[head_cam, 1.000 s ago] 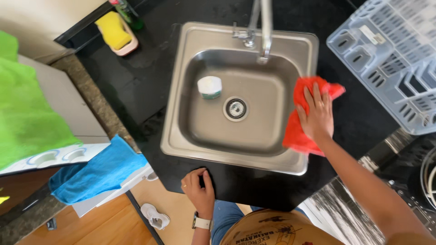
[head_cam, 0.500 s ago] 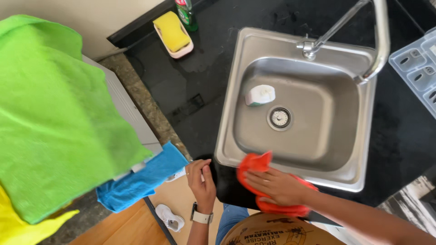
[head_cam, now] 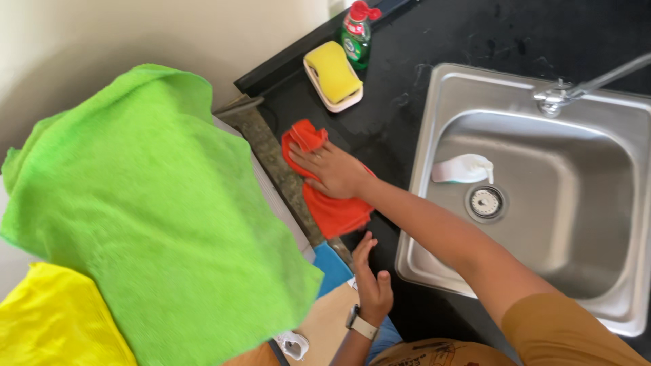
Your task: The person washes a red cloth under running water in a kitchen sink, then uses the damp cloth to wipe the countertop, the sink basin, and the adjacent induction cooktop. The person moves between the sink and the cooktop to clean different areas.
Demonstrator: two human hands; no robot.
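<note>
My right hand (head_cam: 333, 171) lies flat, fingers spread wide, pressing down on an orange-red cloth (head_cam: 330, 203) that sits on the black countertop (head_cam: 393, 102) just left of the sink (head_cam: 542, 203). The cloth pokes out from under the hand at 11 o'clock and again at 6 o'clock. My left hand (head_cam: 371, 281) rests at 6 o'clock from the cloth, open and holding nothing, fingers on the counter's front edge, with a watch (head_cam: 361, 324) on the wrist.

At 12 o'clock from the right hand, a yellow sponge (head_cam: 332, 71) lies in a pale dish (head_cam: 333, 103), and a green bottle of dish soap (head_cam: 357, 35) with a red cap stands just beside it. At 3 o'clock, the steel sink holds a small white thing (head_cam: 461, 169) near the drain (head_cam: 485, 201), and the tap (head_cam: 583, 88) reaches over the basin. At 9 o'clock, a large green cloth (head_cam: 156, 210) hangs close to the camera, with a yellow cloth (head_cam: 54, 318) below it and a blue cloth (head_cam: 332, 266) peeking out near my left hand.
</note>
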